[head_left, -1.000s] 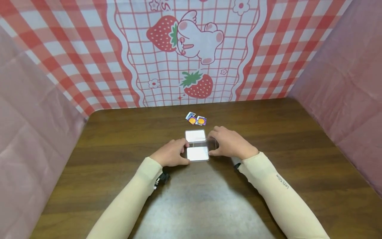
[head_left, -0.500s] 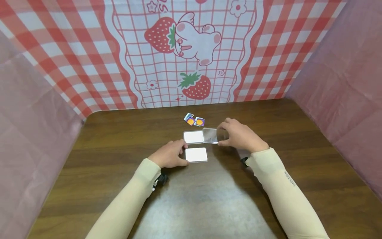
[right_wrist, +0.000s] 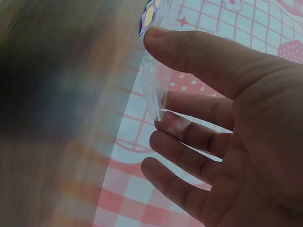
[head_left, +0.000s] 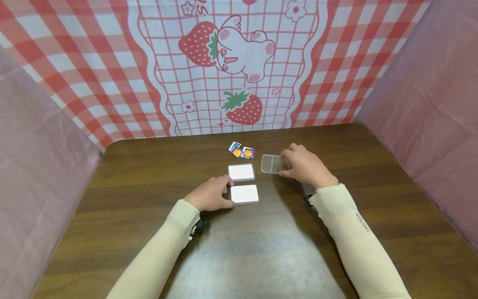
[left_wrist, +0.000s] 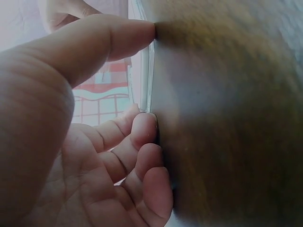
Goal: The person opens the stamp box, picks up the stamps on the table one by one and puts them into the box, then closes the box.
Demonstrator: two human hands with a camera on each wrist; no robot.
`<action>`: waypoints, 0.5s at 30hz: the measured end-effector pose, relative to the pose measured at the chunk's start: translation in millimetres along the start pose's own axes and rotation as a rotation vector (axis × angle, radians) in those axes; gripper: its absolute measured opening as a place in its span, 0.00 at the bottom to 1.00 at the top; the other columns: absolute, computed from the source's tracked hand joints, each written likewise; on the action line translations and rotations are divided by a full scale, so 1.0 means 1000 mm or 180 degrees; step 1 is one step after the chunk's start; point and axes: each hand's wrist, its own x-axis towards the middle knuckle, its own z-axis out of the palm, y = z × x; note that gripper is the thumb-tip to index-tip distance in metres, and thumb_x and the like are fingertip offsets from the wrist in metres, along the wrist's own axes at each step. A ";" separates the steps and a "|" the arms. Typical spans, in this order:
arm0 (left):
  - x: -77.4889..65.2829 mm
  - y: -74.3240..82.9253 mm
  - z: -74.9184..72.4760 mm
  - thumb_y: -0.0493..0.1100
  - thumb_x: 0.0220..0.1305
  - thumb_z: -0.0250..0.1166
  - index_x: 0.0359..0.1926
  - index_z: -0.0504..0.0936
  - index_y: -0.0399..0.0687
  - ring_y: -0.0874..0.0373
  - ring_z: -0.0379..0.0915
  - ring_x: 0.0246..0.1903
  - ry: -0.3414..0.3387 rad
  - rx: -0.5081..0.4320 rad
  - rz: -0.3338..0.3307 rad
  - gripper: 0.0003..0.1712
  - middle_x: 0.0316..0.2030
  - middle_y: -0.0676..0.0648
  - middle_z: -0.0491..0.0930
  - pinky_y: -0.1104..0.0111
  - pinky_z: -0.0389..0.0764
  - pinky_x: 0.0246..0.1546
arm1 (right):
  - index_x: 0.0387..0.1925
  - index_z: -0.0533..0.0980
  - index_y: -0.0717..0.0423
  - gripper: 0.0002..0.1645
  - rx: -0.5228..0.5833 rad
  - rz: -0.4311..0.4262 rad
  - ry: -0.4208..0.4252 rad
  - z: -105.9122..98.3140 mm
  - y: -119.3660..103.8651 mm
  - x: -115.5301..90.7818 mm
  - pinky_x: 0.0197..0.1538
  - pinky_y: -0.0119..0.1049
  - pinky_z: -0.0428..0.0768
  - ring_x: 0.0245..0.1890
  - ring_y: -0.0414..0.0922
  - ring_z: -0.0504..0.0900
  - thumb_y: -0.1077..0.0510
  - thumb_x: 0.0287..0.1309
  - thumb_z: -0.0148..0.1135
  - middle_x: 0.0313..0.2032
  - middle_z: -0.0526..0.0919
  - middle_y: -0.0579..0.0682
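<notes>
Two flat clear cases with white faces lie on the table, a near case (head_left: 244,194) and a far case (head_left: 241,172). My left hand (head_left: 210,195) holds the near case at its left end; in the left wrist view, thumb and fingertips touch the case edge (left_wrist: 150,78). To the right, my right hand (head_left: 307,165) grips a clear plastic case (head_left: 271,164) with a line across its middle. It is see-through and apart from the white-faced ones. In the right wrist view, thumb and fingers pinch this clear case (right_wrist: 150,90) above the tabletop.
Several small picture cards (head_left: 242,150), purple and orange, lie behind the far case. A red checked cloth (head_left: 239,99) with strawberries hangs at the table's back edge. Pink cloths (head_left: 422,104) hang on both sides of the wooden table (head_left: 157,166).
My right hand has moved the clear case up and to the right, away from the white-faced cases. Those two now lie uncovered. My left hand has stayed on the near case.
</notes>
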 end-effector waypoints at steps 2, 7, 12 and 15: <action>0.000 0.001 0.000 0.54 0.58 0.77 0.58 0.75 0.45 0.56 0.71 0.42 0.0005 0.0008 0.0002 0.33 0.40 0.50 0.77 0.60 0.75 0.48 | 0.58 0.79 0.63 0.34 -0.0024 0.0024 0.0004 0.001 0.003 0.000 0.48 0.54 0.80 0.47 0.54 0.75 0.50 0.55 0.80 0.50 0.78 0.59; 0.001 0.003 0.000 0.54 0.58 0.77 0.59 0.75 0.45 0.56 0.71 0.42 0.0003 0.0020 0.0017 0.33 0.41 0.50 0.77 0.60 0.75 0.48 | 0.57 0.80 0.62 0.31 -0.0002 0.0152 -0.0099 0.003 0.015 -0.001 0.47 0.53 0.79 0.46 0.54 0.74 0.50 0.56 0.78 0.48 0.78 0.58; 0.001 0.003 -0.001 0.54 0.59 0.77 0.58 0.75 0.44 0.55 0.71 0.42 -0.0005 0.0015 0.0021 0.33 0.41 0.50 0.77 0.60 0.75 0.48 | 0.56 0.80 0.62 0.29 0.0022 0.0168 -0.0267 0.005 0.022 -0.002 0.46 0.54 0.79 0.46 0.55 0.74 0.51 0.57 0.78 0.48 0.77 0.58; -0.001 0.003 -0.001 0.54 0.59 0.77 0.59 0.75 0.45 0.55 0.71 0.42 -0.0019 0.0014 -0.0007 0.33 0.41 0.50 0.77 0.60 0.75 0.48 | 0.57 0.80 0.62 0.30 0.0040 0.0165 -0.0359 0.006 0.024 -0.002 0.47 0.54 0.79 0.47 0.55 0.74 0.52 0.58 0.77 0.49 0.77 0.59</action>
